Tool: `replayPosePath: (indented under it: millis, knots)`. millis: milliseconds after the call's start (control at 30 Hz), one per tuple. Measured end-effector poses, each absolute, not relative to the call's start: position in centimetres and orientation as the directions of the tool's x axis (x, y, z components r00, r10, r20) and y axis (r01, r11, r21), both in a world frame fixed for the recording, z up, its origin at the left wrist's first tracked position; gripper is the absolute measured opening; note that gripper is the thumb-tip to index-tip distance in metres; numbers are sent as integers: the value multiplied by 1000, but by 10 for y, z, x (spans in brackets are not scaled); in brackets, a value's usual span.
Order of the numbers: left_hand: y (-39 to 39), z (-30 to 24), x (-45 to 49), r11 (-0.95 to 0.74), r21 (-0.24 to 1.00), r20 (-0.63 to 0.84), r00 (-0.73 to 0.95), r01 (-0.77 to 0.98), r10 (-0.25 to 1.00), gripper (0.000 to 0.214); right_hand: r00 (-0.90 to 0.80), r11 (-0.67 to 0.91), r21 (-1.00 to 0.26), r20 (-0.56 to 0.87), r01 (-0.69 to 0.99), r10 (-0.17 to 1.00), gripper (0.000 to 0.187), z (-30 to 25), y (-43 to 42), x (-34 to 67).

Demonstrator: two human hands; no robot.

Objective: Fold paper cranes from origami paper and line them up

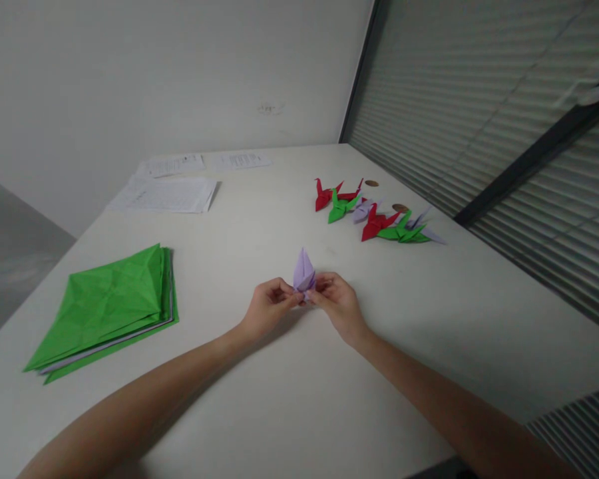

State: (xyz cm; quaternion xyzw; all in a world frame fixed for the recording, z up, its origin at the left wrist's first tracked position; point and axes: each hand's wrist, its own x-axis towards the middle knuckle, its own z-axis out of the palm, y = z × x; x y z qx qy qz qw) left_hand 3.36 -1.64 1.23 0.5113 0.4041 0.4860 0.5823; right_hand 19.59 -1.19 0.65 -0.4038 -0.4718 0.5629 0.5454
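Folding in progress: a person's left hand and right hand meet over the middle of a pale table. The fingers of both are pinched on the lower end of a lilac paper fold, whose pointed tip stands up and away from the wrists. The fold is narrow and petal-shaped, held just above the table. No neck, tail or spread wings can be made out, so from where I stand it looks partway through, a slim pointed base and not a finished figure.

Beyond the lilac fold and to its right lies a row of finished paper cranes in red, green and lilac, some overlapping, so several pieces appear done. A small brown disc lies at the row's far end, with a second like it nearer.

Well apart to the left of the fold, a stack of paper sheets lies flat, creased green on top and paler edges beneath, apparently yet to be shaped. Farther beyond the fold, toward the wall, printed white papers sit in loose piles. Slatted blinds line the side to the fold's right
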Motion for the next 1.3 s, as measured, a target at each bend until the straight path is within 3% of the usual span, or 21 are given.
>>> replayPosePath:
  millis: [400,533,700,767,900,1100,1300]
  knots:
    - [-16,12,33,0,982,42,218,-189,975,38,-66,-41,-974,-27,-221,997,36,1,-7,199]
    - [-19,15,33,-1,976,46,202,-217,978,59,-66,-63,-964,-48,-258,997,40,2,-9,197]
    - [-19,14,31,-21,983,60,216,-181,975,65,-144,-112,-953,-73,-281,987,42,-5,-7,197]
    - [-18,12,30,-21,989,56,232,-147,971,64,-168,-112,-964,-73,-240,983,33,-8,-6,199]
    - [-16,9,30,35,994,-4,306,-99,952,56,-134,-101,-984,-82,-145,988,38,-9,-6,201]
    - [-10,8,30,52,969,4,224,-243,975,59,-170,-59,-998,-57,-12,984,43,-4,-9,200]
    - [-9,4,29,174,948,-97,276,-268,956,38,-219,-53,-998,-56,17,974,45,-4,-9,198]
